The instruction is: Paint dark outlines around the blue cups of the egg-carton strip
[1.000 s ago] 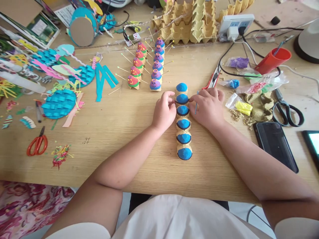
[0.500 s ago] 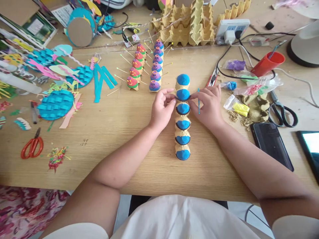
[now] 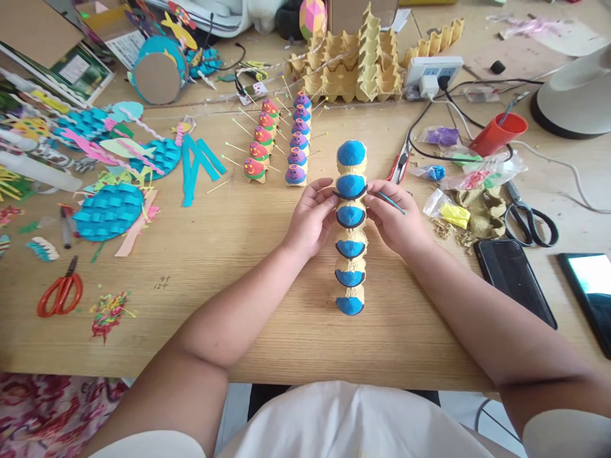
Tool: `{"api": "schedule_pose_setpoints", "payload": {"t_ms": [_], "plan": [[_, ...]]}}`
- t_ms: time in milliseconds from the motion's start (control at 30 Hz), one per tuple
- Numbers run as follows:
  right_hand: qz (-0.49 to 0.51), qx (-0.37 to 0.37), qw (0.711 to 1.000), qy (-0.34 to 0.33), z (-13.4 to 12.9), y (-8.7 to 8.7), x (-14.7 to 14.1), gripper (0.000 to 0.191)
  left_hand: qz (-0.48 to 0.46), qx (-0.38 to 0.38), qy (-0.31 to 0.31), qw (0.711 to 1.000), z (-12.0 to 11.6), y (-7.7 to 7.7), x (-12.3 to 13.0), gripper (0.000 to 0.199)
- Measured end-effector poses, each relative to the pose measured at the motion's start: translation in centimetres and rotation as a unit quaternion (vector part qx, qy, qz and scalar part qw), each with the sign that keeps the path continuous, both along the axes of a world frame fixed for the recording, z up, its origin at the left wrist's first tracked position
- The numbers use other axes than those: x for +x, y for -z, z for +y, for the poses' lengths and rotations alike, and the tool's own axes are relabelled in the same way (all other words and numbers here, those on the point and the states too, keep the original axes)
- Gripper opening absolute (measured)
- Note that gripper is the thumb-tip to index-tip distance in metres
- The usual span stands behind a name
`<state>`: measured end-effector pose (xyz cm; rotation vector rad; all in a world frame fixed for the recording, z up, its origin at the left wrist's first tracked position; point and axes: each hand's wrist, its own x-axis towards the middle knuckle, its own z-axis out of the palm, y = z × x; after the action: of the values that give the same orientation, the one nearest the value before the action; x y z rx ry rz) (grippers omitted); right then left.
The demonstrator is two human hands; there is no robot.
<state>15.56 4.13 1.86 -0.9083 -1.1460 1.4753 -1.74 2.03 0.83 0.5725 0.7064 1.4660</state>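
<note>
A strip of egg-carton bumps with blue tops stands lengthwise in front of me, dark rims along the lower edges of most blue caps. My left hand pinches the left side of the strip near the second bump from the far end, at the end of its dark rim. On the right side, my right hand has its fingers closed at the same bump, and a thin blue stick tool lies between its fingers. The farthest bump shows no dark rim.
Two painted caterpillar strips stand behind. Right: red cutter, red cup, clay bags, black scissors, phone. Left: blue woven discs, orange scissors, scraps. Egg cartons lie at the back.
The strip's far end appears slightly larger and raised. The blue stick in my right hand has swung from nearly upright to slanting right, and its fingers have curled in lower.
</note>
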Motion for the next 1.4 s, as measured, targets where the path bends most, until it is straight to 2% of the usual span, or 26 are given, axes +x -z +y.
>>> {"api": "schedule_pose_setpoints", "payload": {"t_ms": [133, 267, 367, 767, 933, 1133, 1400], "plan": [[0.087, -0.082, 0.993, -0.007, 0.0, -0.2, -0.3, 0.021, -0.025, -0.016, 0.034, 0.999, 0.0, -0.1, 0.0, 0.022], [0.133, -0.098, 0.986, -0.02, 0.2, -0.3, -0.3, 0.023, -0.03, -0.028, 0.11, 0.993, -0.2, -0.8, -0.1, 0.017], [0.143, -0.109, 0.983, -0.032, 0.3, -0.3, -0.2, 0.023, -0.025, -0.018, 0.137, 0.99, -0.3, -1.0, -0.1, 0.018], [0.143, -0.122, 0.979, -0.078, 0.7, 0.1, 0.3, 0.019, -0.008, -0.034, 0.13, 0.991, 0.0, -0.7, 0.0, 0.018], [0.133, -0.081, 0.982, -0.104, 0.9, 0.4, 0.5, 0.024, 0.009, -0.046, 0.126, 0.991, 0.0, -0.7, 0.1, 0.019], [0.085, -0.069, 0.99, -0.086, 0.8, 0.4, 0.3, 0.036, 0.011, -0.048, 0.124, 0.991, 0.0, -0.5, 0.0, 0.024], [0.11, -0.077, 0.987, -0.088, 0.6, 0.4, 0.1, 0.037, 0.015, -0.055, 0.124, 0.991, 0.0, -0.6, 0.1, 0.024]]}}
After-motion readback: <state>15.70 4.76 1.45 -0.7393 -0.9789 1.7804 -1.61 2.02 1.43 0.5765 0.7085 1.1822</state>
